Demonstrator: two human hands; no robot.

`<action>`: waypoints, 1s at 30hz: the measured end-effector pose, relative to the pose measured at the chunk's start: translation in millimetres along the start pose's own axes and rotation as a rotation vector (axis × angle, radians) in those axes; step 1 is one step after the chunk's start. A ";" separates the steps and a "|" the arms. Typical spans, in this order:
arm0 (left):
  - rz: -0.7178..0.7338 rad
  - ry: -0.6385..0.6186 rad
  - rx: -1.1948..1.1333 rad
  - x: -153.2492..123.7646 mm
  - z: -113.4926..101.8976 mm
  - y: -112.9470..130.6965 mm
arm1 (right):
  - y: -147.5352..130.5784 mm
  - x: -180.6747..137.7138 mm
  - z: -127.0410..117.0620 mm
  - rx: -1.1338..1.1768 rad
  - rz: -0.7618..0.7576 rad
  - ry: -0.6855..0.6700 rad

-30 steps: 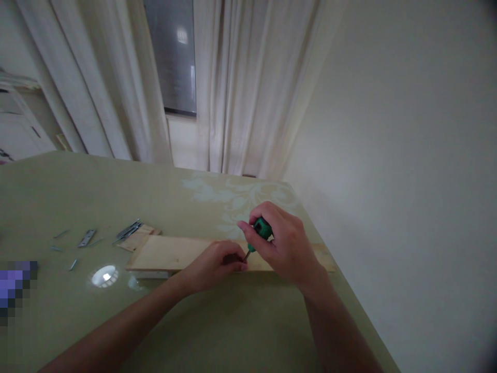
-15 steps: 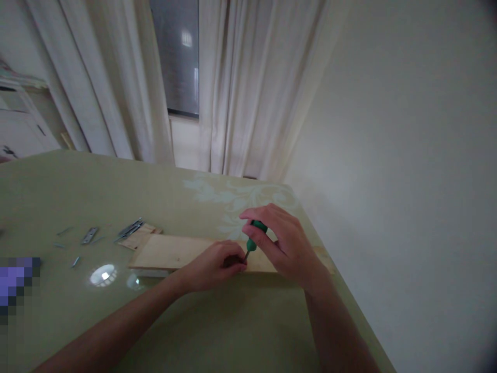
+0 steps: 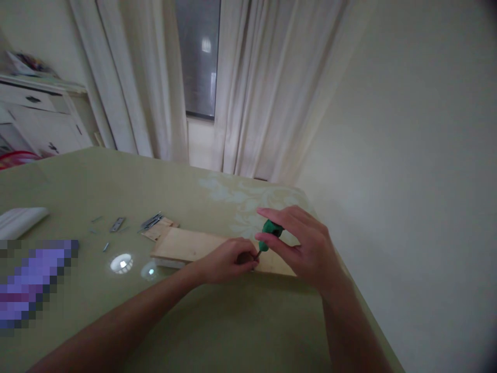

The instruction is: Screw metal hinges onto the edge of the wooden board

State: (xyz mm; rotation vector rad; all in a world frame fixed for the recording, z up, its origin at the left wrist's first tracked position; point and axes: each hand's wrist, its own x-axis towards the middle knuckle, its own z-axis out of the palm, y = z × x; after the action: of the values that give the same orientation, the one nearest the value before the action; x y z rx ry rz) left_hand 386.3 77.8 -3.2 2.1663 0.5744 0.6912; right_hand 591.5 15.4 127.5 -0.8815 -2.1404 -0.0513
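The left hand [image 3: 229, 261] rests on a long wooden board [image 3: 190, 243], low on the green table [image 3: 233, 326]. Its thumb and fingertips curl in close to each other, right by the tip of a green screwdriver [image 3: 270, 230]. I cannot tell if they pinch a screw, because that spot is too small and dark.

The right hand [image 3: 310, 243] is around the green handle. The thumb lies along it and the pointing finger sticks out over it. The other fingers are hidden, so I cannot tell how tight the hold is. The screwdriver leans, with its tip down near the front edge of the board.

It looks like the step now is turning a screw at that edge. The next turn seems to call for a snug hold on the handle, a straight push down, and left fingertips that hold the spot firm.

Something white [image 3: 169, 263] shows under the left end of the board. Off to the left is a blurry purple thing [image 3: 34, 285]. Farther back lie a screw [image 3: 106, 247], a metal plate [image 3: 117, 224] and a small wooden piece [image 3: 158, 229] with metal parts [image 3: 152, 221] on it.

Past the table are pale curtains [image 3: 143, 77], a dark window [image 3: 198, 57] and a white cabinet [image 3: 42, 124].
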 end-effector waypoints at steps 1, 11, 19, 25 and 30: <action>0.001 0.003 -0.003 0.1 -0.2 -0.2 | -0.8 -0.7 -1.2 0.019 0.010 -0.011; 0.034 -0.031 0.016 1.6 -5.4 6.0 | 5.7 1.3 3.0 -0.015 0.000 0.031; 0.017 -0.006 0.050 -1.3 -1.8 0.7 | 4.9 1.0 5.6 0.064 0.008 -0.011; 0.053 -0.085 0.170 -0.2 -12.4 0.6 | 11.6 0.1 12.5 -0.014 -0.066 0.093; 0.075 -0.089 0.123 -1.4 -18.7 -3.2 | 12.8 -2.5 13.5 0.252 -0.062 -0.001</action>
State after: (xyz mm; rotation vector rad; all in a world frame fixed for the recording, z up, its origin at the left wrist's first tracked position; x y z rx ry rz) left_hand 372.8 89.0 4.3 2.3306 0.5033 0.6094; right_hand 591.3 27.8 113.4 -0.6680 -2.1182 0.1831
